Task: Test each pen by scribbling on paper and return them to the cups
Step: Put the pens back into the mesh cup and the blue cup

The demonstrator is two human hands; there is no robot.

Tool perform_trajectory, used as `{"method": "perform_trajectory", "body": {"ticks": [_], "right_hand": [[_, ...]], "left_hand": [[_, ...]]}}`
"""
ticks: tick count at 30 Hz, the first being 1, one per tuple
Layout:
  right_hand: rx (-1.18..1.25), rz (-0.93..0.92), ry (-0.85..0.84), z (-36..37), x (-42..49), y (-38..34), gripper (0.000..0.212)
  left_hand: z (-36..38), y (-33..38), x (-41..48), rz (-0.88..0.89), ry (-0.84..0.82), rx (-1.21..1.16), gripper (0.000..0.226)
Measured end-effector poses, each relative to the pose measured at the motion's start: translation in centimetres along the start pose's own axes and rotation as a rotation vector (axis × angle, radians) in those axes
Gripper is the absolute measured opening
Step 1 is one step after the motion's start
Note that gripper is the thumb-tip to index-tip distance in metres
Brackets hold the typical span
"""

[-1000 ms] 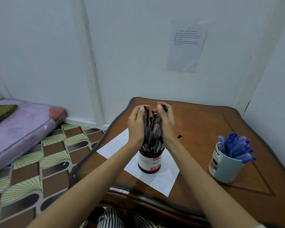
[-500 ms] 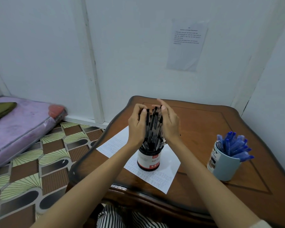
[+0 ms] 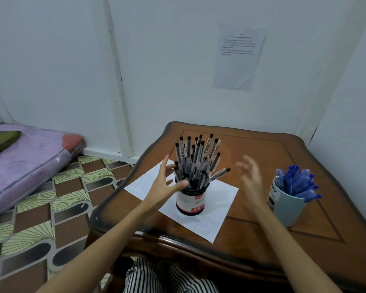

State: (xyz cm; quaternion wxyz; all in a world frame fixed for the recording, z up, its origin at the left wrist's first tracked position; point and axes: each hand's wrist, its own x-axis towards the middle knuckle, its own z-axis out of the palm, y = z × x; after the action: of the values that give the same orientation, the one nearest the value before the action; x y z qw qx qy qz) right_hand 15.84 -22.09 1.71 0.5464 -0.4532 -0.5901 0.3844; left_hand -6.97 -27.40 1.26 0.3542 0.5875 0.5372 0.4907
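Wooden table [image 3: 262, 149]: hands off the black pens [image 3: 195, 163].
Left hand [image 3: 165, 185] and right hand [image 3: 249, 178], earlier cupped round them, now hang open and empty either side of the cup [image 3: 190, 203].

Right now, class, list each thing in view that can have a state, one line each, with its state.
left hand: open, beside the black pens.
right hand: open, blurred, holding nothing.
black pens: splayed in the pen cup.
pen cup: upright on the paper.
blue pens: leaning in the mug.
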Motion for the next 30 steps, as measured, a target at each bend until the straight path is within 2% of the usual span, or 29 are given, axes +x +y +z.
{"method": "perform_trajectory", "body": {"ticks": [3, 6, 8, 12, 16, 18, 20, 22, 25, 30], "right_hand": [[-0.209, 0.095, -0.386, 1.5, -3.0, 3.3, 0.083], [-0.137, 0.07, -0.521, 4.7, -4.4, 4.1, 0.107], [-0.067, 0.07, -0.466, 6.4, -4.8, 4.4, 0.1], [-0.111, 0.043, -0.285, 7.1, -5.2, 4.5, 0.068], [-0.12, 0.029, -0.281, 6.9, -5.0, 4.4, 0.073], [-0.119, 0.028, -0.285, 6.9, -4.9, 4.4, 0.078], [-0.121, 0.031, -0.289, 6.8, -4.9, 4.7, 0.079], [-0.115, 0.028, -0.29, 6.8, -4.8, 5.0, 0.08], [-0.126, 0.047, -0.305, 6.4, -4.5, 4.8, 0.078], [-0.077, 0.08, -0.444, 5.1, -2.9, 4.5, 0.079]], "left_hand": [[1.4, 0.0, 0.0, 0.045, -0.058, 0.039, 0.133], [2.7, 0.9, 0.6, 0.108, 0.049, 0.038, 0.13], [3.0, 1.2, 0.9, 0.178, 0.128, 0.065, 0.132], [2.7, 1.2, 1.3, 0.227, 0.168, 0.112, 0.136], [2.7, 1.9, 1.7, 0.19, 0.15, 0.096, 0.138], [2.4, 2.3, 2.2, 0.17, 0.124, 0.093, 0.121], [2.1, 2.6, 2.5, 0.172, 0.118, 0.117, 0.091], [1.9, 2.8, 2.8, 0.173, 0.153, 0.118, 0.07], [1.6, 2.9, 3.1, 0.175, 0.179, 0.086, 0.061], [1.9, 3.3, 3.3, 0.182, 0.201, 0.024, 0.064]]}}
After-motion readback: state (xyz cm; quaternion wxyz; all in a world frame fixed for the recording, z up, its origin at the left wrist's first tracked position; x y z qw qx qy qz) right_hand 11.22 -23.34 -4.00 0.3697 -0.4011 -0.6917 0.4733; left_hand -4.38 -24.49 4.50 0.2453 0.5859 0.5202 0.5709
